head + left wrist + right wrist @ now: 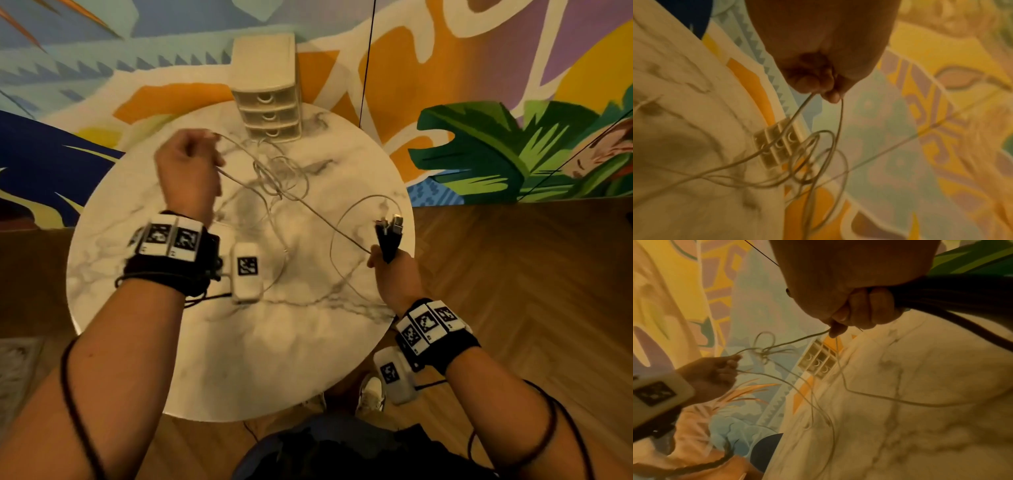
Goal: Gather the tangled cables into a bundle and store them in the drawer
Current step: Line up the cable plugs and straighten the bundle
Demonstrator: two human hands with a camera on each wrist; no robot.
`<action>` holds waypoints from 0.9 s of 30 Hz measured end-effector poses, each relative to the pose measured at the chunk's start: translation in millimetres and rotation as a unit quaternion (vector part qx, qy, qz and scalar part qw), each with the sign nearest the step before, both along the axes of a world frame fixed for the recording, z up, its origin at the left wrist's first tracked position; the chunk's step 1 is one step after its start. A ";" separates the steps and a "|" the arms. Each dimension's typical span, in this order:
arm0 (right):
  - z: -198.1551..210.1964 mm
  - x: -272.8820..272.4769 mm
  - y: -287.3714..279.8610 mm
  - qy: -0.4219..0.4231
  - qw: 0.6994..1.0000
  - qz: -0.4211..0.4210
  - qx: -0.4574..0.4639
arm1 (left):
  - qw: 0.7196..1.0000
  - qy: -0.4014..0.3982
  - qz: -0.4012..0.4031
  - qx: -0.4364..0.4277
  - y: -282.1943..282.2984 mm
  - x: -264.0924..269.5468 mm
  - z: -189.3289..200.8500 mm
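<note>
Thin white cables (pixel 277 178) hang in a knotted tangle above the round marble table (pixel 239 342). My left hand (pixel 188 171) is raised at the left and grips a loop of white cable (pixel 826 113) in its curled fingers (pixel 809 81). At the table's right edge my right hand (pixel 390 270) clasps a bunch of black cables (pixel 388 240) with their plugs pointing up, and it also pinches a white cable (pixel 807 337). The knot (pixel 764 352) hangs taut between both hands. A small cream drawer unit (pixel 270 102) stands at the far edge, its three drawers shut.
White cable loops (pixel 342 267) trail over the marble near my right hand. A painted mural wall rises behind the table. Wooden floor (pixel 513 291) lies to the right, and a shoe (pixel 371 394) shows under the table's near edge.
</note>
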State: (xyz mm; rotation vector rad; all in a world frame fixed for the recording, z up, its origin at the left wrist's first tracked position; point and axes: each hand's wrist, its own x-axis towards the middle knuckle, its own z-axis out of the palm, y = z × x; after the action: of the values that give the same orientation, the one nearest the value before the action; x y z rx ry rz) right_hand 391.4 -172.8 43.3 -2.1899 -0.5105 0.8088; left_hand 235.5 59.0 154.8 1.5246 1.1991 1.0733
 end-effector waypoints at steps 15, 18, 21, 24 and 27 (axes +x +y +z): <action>34.5 24.5 5.5 0.006 0.993 -0.090 0.080 | 0.971 0.172 0.155 0.056 43.1 -79.7 -54.3; 47.8 18.3 12.8 0.013 0.992 -0.041 0.122 | 0.924 0.382 0.000 -0.015 21.1 -83.1 -79.5; 61.0 10.2 21.4 -0.005 0.988 0.034 0.153 | 0.907 0.404 -0.082 0.085 -13.7 -53.4 -74.0; 70.5 5.8 23.5 0.012 0.982 0.085 0.166 | 0.896 0.318 -0.209 0.229 -53.3 -8.1 -55.5; 73.4 9.3 19.3 -0.014 0.981 0.100 0.168 | 0.840 0.302 -0.338 0.299 -89.0 26.7 -50.2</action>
State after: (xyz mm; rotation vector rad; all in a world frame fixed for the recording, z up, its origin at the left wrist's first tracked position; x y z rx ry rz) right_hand 400.7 -153.5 116.8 -1.8599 -0.8285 0.7368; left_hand 262.2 -29.9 104.6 2.6535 0.5721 0.4831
